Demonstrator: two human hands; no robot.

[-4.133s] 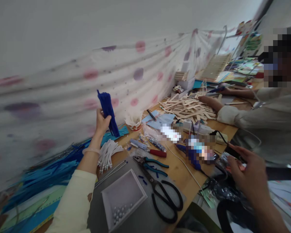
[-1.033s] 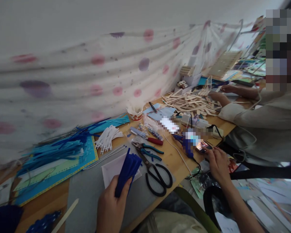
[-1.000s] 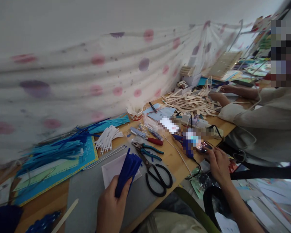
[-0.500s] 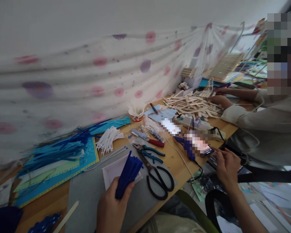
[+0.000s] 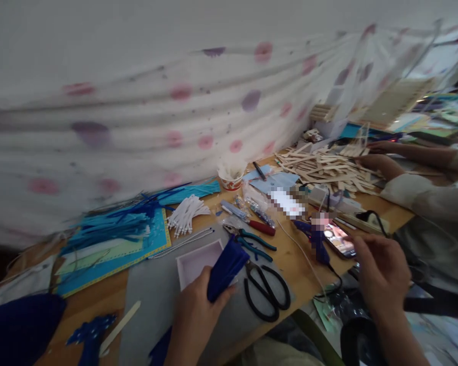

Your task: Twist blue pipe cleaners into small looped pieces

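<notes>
Nearest, the wearer's left hand (image 5: 200, 305) clasps a bundle of dark blue strips (image 5: 227, 267) between thumb and fingers, its top tilting away to the right. The bundle is in front of a shallow white tray (image 5: 194, 263) on a gray mat (image 5: 141, 323); the tray's pale floor shows at the far left, while hand and bundle hide the rest. Black-handled scissors (image 5: 267, 292) lie just right. The right hand (image 5: 385, 269) is farther right, fingers curled, thumb toward the lower edge of a lit smartphone (image 5: 341, 241); whether it pinches or touches anything cannot be told. Beyond the tray, a clear plastic bag (image 5: 262, 213) holds slim items too small to identify. Farther back, a red-patterned paper cup (image 5: 232, 184) contains white, filmy material rising above its rim. Farthest, past loose craft sticks (image 5: 324, 168), stands a white box (image 5: 328, 129). About four seconds ago the bundle was raised against the curtain (image 5: 137, 147) and silver beads showed in the tray; now it is low and the beads are hidden. Since half a second ago, the view has swung left.
</notes>
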